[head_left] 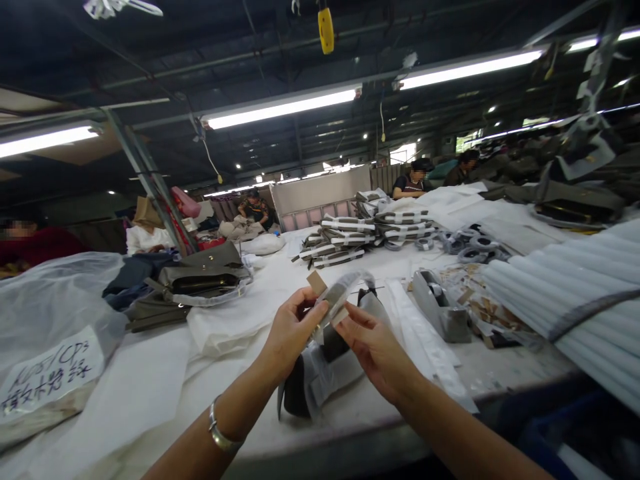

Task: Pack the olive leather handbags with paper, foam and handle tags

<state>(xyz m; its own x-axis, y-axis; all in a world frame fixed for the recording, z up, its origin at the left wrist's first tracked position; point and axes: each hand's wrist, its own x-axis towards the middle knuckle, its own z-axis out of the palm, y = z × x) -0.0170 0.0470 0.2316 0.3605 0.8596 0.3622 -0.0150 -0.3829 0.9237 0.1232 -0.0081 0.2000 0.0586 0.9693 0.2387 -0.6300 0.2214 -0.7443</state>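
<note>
Forearms (450,421) nearest | left hand (293,325): half-closed, pinching arched handle (345,285) | right hand (376,345): fingers curled, pinching wrap (340,316)

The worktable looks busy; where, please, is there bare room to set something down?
The white sheet between the labelled plastic bag and the left forearm looks free; so does a patch between the left hand and the wrapped strap stack. Right of the tape dispenser, scraps and foam tubes crowd in.

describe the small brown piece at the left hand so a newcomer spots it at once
Find the white worktable, then the left hand, its wrist wearing a silver bracelet. The flat brown piece pokes up above that hand. Unlike the brown scraps heaped at right, it's apart, up by the hand.
</note>
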